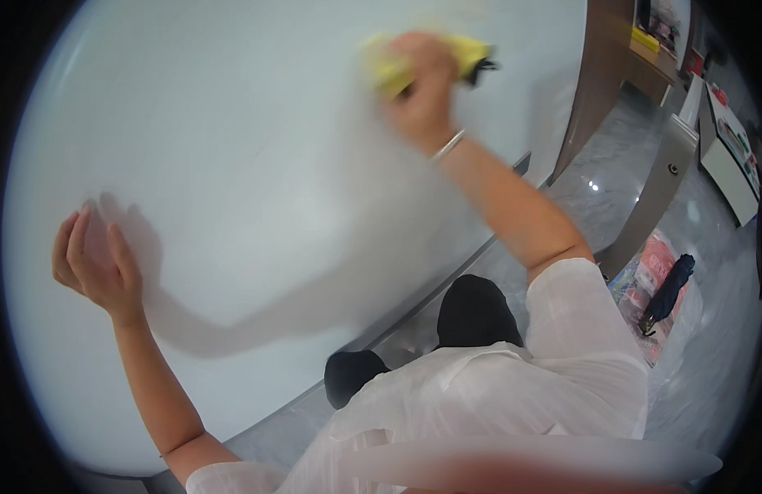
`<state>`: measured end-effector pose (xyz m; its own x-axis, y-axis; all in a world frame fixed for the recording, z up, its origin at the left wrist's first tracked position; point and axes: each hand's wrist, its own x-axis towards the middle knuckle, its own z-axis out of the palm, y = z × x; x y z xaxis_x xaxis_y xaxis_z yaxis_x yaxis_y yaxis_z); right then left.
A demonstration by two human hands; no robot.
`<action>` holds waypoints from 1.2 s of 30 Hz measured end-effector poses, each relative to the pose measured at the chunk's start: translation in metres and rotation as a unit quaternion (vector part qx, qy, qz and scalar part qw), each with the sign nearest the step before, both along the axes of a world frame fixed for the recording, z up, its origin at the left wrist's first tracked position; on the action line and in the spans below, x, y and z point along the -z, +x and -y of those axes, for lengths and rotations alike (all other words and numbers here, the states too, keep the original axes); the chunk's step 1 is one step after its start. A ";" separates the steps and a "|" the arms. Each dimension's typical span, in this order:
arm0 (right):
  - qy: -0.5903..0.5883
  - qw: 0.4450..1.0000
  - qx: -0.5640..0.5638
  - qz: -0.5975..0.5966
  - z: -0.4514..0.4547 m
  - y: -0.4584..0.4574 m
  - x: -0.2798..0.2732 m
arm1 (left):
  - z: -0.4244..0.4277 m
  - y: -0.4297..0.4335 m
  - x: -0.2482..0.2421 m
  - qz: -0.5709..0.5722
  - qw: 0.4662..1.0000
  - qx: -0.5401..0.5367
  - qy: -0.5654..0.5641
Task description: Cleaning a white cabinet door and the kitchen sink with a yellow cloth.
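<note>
A yellow cloth (470, 54) with a dark edge is bunched in my right hand (418, 80), which presses it against a large smooth white panel (233, 136). The right hand and the cloth are blurred, and a silver bangle circles that wrist. Over the lower left of the same panel, my left hand (100, 265) holds nothing, its fingers slightly curled and apart. Its shadow falls just beside the fingertips; whether they touch the panel I cannot tell.
A dark edge strip (430, 281) borders the panel beside my knees. At right, a metal bar (652, 179) slants above the grey floor (594, 154). A folded dark umbrella (668, 293) lies on a clear plastic bag (683, 339). Beyond stands a white unit (726, 179) bearing small items.
</note>
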<state>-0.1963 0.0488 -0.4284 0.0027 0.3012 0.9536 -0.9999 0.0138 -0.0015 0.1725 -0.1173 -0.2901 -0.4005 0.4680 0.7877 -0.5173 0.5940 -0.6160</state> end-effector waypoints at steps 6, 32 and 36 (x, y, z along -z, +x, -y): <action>0.187 0.963 -0.064 -0.183 -0.012 0.020 0.006 | 0.002 0.007 0.011 0.013 0.999 0.033 0.019; 0.253 0.940 -0.178 -0.147 0.073 0.205 0.007 | 0.011 0.008 -0.006 0.032 0.999 0.033 0.017; 0.258 0.930 -0.190 -0.179 0.065 0.179 0.003 | 0.011 0.006 -0.002 0.034 0.998 0.040 0.016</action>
